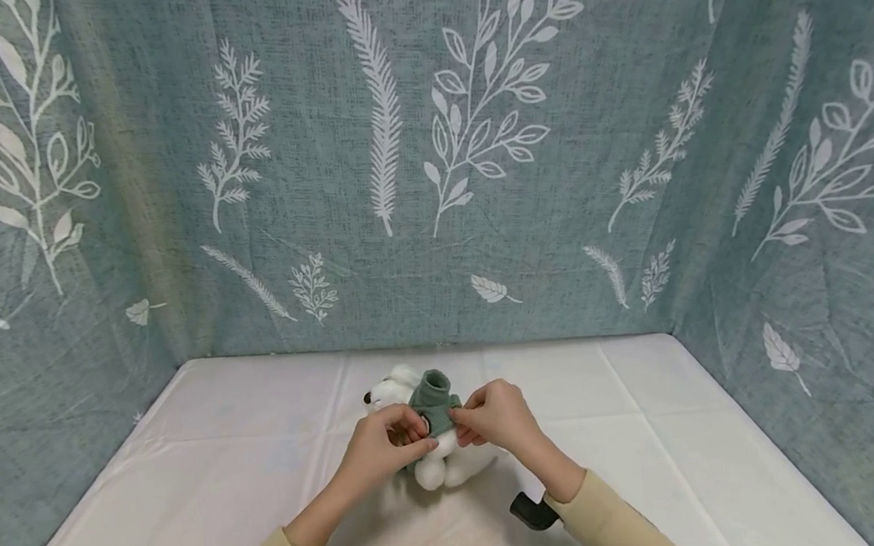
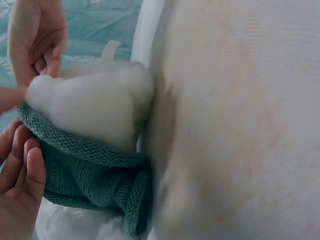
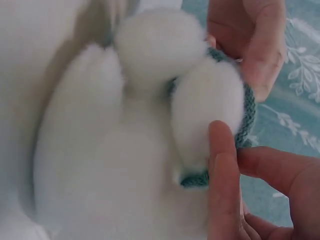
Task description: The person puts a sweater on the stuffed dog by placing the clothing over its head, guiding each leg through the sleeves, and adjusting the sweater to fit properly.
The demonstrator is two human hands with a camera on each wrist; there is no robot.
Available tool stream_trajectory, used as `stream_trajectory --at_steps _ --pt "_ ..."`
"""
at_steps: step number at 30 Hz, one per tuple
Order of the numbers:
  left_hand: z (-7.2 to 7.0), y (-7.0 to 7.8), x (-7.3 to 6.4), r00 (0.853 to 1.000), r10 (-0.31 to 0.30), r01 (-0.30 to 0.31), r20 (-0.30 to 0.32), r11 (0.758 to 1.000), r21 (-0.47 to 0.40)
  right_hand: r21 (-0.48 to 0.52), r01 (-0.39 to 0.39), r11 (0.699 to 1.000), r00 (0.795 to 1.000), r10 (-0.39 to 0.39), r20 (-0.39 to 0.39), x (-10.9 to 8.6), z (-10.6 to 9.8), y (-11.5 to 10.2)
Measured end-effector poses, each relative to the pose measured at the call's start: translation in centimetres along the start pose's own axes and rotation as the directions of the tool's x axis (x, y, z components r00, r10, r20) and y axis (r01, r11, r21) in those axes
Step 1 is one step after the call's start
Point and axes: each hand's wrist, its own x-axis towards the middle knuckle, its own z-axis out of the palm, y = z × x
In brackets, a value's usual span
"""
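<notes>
A white plush dog [image 1: 399, 388] with a dark nose lies on its side on the table. Round its body is a green knitted sweater [image 1: 434, 415] with a tube-like opening standing up; the rolled sweater edge [image 2: 85, 142] lies across the white fur in the left wrist view. My left hand [image 1: 390, 441] pinches the sweater's edge on the near left. On the opposite side, my right hand [image 1: 497, 416] pinches the same knit between thumb and forefinger. A rounded white limb [image 3: 207, 110] pokes through the knit beside the right fingertips [image 3: 220, 132]. The palms hide part of the sweater.
A white cloth covers the table [image 1: 231, 469]. Green-blue curtains [image 1: 438, 290] with a leaf print stand behind and at both sides. Black wrist-worn pieces [image 1: 534, 511] show near the beige sleeves [image 1: 610, 517].
</notes>
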Motion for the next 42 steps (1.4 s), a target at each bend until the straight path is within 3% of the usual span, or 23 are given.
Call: stream_trajectory --at_steps 4,8,14,18,20,23,26,28,31,34,37,39,42 --pt "0.1 -0.4 -0.1 0.997 0.069 -0.071 0.044 0.997 0.031 -0.014 0.013 1.000 1.000 -0.013 0.015 0.0 0.1 0.1" --pt "-0.1 -0.7 0.0 0.990 0.074 -0.083 0.116 0.994 0.071 -0.186 0.101 0.977 0.995 -0.101 0.010 -0.3 0.3 0.2" --pt "-0.7 -0.8 0.1 0.967 0.028 -0.054 0.252 0.993 0.100 -0.430 0.197 0.881 0.970 -0.238 -0.044 -1.1 1.0 0.6" --pt "-0.8 -0.9 0.3 0.961 0.016 -0.052 0.276 0.991 0.124 -0.558 0.247 0.792 0.934 -0.349 -0.082 -1.4 1.5 0.8" --pt "-0.8 -1.0 0.4 0.962 0.008 -0.045 0.274 0.991 0.128 -0.591 0.251 0.767 0.923 -0.373 -0.092 -1.5 1.6 0.9" --pt "-0.7 -1.0 0.4 0.973 -0.023 -0.004 0.228 0.993 0.115 -0.573 0.239 0.784 0.932 -0.351 -0.093 -1.6 1.6 1.0" --pt "-0.6 -1.0 0.4 0.991 -0.065 0.056 0.115 0.995 0.083 -0.537 0.208 0.818 0.945 -0.309 -0.105 -1.5 1.0 0.6" --pt "-0.5 -0.9 0.4 0.995 -0.086 0.083 0.042 0.995 0.061 -0.520 0.188 0.833 0.949 -0.291 -0.122 -1.2 0.5 -0.1" --pt "-0.4 -0.8 0.5 0.994 -0.109 0.110 -0.015 0.994 0.029 -0.478 0.192 0.857 0.951 -0.282 -0.125 -0.2 -0.6 -1.4" --pt "-0.3 -0.6 0.6 0.990 -0.131 0.130 -0.047 0.991 -0.009 -0.346 0.213 0.914 0.969 -0.243 -0.046 1.5 -1.7 -2.4" --pt "-0.2 -0.5 0.6 0.987 -0.149 0.147 -0.062 0.988 -0.044 -0.190 0.171 0.967 0.984 -0.159 0.076 3.3 -2.5 -2.7" --pt "-0.1 -0.5 0.6 0.986 -0.157 0.153 -0.057 0.986 -0.061 -0.145 0.125 0.982 0.985 -0.105 0.136 4.2 -2.7 -2.6" --pt "-0.1 -0.5 0.5 0.987 -0.157 0.154 -0.044 0.985 -0.074 -0.157 0.123 0.980 0.978 -0.092 0.189 5.2 -2.8 -2.3"
